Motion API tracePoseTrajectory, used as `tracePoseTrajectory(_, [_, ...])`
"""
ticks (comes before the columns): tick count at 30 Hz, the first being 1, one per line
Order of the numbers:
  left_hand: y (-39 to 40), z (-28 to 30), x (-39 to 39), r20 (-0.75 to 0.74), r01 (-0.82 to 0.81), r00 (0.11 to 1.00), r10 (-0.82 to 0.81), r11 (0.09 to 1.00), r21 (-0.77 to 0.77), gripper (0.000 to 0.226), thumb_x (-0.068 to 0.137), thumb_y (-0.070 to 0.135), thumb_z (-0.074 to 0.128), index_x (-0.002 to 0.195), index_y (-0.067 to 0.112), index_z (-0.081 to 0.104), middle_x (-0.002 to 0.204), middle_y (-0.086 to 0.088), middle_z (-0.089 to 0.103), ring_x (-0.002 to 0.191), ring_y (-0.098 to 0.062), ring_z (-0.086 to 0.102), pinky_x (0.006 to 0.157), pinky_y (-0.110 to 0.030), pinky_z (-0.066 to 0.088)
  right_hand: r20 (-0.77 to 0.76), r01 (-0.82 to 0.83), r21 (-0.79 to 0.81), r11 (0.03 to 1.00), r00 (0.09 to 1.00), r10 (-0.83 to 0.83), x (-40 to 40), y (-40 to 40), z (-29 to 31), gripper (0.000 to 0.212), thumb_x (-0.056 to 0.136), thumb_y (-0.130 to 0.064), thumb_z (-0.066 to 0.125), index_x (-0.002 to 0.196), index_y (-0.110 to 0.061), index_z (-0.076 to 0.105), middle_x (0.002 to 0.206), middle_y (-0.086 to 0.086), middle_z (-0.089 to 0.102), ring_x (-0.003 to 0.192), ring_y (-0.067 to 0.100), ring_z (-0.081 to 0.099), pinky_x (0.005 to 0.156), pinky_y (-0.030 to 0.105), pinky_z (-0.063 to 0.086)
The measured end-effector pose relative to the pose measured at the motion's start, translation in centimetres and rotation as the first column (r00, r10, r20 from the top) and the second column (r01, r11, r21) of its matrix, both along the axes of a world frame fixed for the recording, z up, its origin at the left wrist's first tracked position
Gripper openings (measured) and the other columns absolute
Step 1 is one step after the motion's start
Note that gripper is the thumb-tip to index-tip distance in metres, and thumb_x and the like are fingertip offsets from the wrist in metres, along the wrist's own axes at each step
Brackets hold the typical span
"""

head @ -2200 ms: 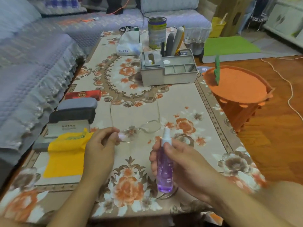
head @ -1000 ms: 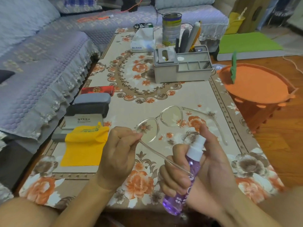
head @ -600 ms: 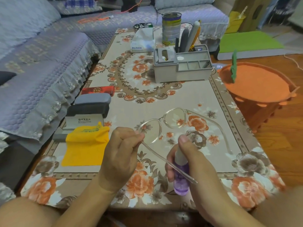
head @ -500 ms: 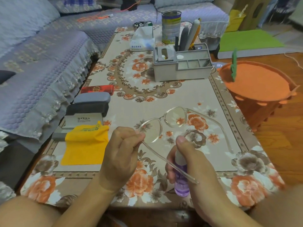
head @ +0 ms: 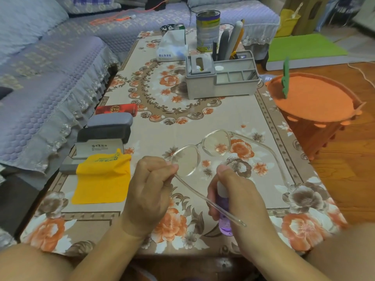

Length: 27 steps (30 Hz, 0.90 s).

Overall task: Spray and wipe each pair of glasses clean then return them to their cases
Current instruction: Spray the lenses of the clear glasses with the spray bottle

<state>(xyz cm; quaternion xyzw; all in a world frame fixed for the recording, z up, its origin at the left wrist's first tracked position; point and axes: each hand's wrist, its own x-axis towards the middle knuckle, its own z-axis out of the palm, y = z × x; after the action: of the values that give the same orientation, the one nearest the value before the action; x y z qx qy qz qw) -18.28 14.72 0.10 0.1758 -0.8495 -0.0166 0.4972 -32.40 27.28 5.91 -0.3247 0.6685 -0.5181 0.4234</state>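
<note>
1 head view, looking down, near table (head: pixel 233 118)

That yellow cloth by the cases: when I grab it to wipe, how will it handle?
The yellow cloth will probably be floppy: it lies flat on the table, its top edge rumpled against the open case. It looks thin, so likely very light and apt to slide if pushed. Pinching a corner should lift it, though it would drape.
</note>
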Motion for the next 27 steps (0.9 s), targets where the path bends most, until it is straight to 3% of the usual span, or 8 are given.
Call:
tracePoseTrajectory(5, [-0.2, 0.1, 0.2, -0.057, -0.029, 0.998, 0.032, 0.998, 0.054, 0.012, 0.106, 0.011, 0.047, 0.108, 0.002, 0.056, 0.092, -0.023, 0.061, 0.094, -0.024, 0.054, 0.095, -0.014, 0.043, -0.004, 0.067, -0.030, 0.997, 0.998, -0.067, -1.4, 0.0, -0.5, 0.077, 0.078, -0.077, 0.032, 0.057, -0.006, 0.055, 0.047, 0.005, 0.053, 0.049, 0.019, 0.050, 0.060, 0.037, 0.040])
tracePoseTrajectory(9, [-0.2, 0.5, 0.2, -0.096, -0.039, 0.994, 0.049, 0.994, 0.098, 0.016, 0.107, 0.014, 0.045, 0.107, 0.003, 0.056, 0.089, -0.026, 0.062, 0.095, -0.023, 0.052, 0.097, -0.014, 0.040, 0.032, 0.126, -0.020, 0.992, 0.992, -0.125, -2.5, -0.2, -0.2, 0.073, 0.085, -0.069, 0.034, 0.054, -0.006, 0.054, 0.052, 0.017, 0.055, 0.050, 0.027, 0.047, 0.055, 0.039, 0.038])
tracePoseTrajectory(18, [-0.1, 0.2, -0.1, -0.086, -0.038, 0.995, 0.048, 0.993, 0.109, 0.017, 0.107, 0.015, 0.045, 0.108, 0.002, 0.055, 0.090, -0.027, 0.062, 0.096, -0.024, 0.053, 0.097, -0.013, 0.041, -0.050, 0.157, -0.072, 0.985, 0.986, -0.161, -3.1, -0.4, -0.3, 0.066, 0.091, -0.055, 0.037, 0.056, -0.003, 0.054, 0.048, 0.011, 0.053, 0.051, 0.025, 0.052, 0.067, 0.052, 0.047])
tracePoseTrajectory(22, [0.0, 0.4, 0.0, -0.089, -0.047, 0.994, 0.061, 0.988, 0.147, 0.017, 0.105, 0.014, 0.048, 0.105, 0.002, 0.059, 0.091, -0.022, 0.062, 0.096, -0.017, 0.052, 0.093, -0.014, 0.042, -0.058, 0.155, -0.079, 0.985, 0.985, -0.160, -3.0, -0.4, -0.6, 0.068, 0.089, -0.061, 0.035, 0.059, -0.004, 0.057, 0.051, 0.017, 0.056, 0.051, 0.022, 0.053, 0.063, 0.041, 0.042])
tracePoseTrajectory(25, [0.7, 1.7, -0.4, -0.126, -0.100, 0.978, 0.167, 0.900, 0.423, 0.012, 0.101, 0.016, 0.056, 0.099, 0.010, 0.066, 0.095, -0.003, 0.062, 0.093, -0.009, 0.056, 0.084, -0.017, 0.045, -0.074, 0.141, -0.083, 0.987, 0.986, -0.147, -2.9, -0.4, -1.0, 0.076, 0.083, -0.073, 0.032, 0.059, -0.006, 0.058, 0.053, 0.014, 0.059, 0.051, 0.018, 0.053, 0.061, 0.036, 0.042])
tracePoseTrajectory(27, [0.9, 3.1, -1.1, -0.130, -0.097, 0.954, 0.269, 0.690, 0.717, 0.012, 0.101, 0.015, 0.058, 0.097, 0.022, 0.067, 0.098, 0.005, 0.067, 0.097, -0.006, 0.063, 0.085, -0.019, 0.050, -0.144, 0.101, -0.077, 0.992, 0.983, -0.111, -2.7, -0.4, -1.2, 0.079, 0.080, -0.077, 0.027, 0.057, -0.008, 0.057, 0.052, 0.008, 0.059, 0.048, 0.012, 0.051, 0.060, 0.029, 0.041])
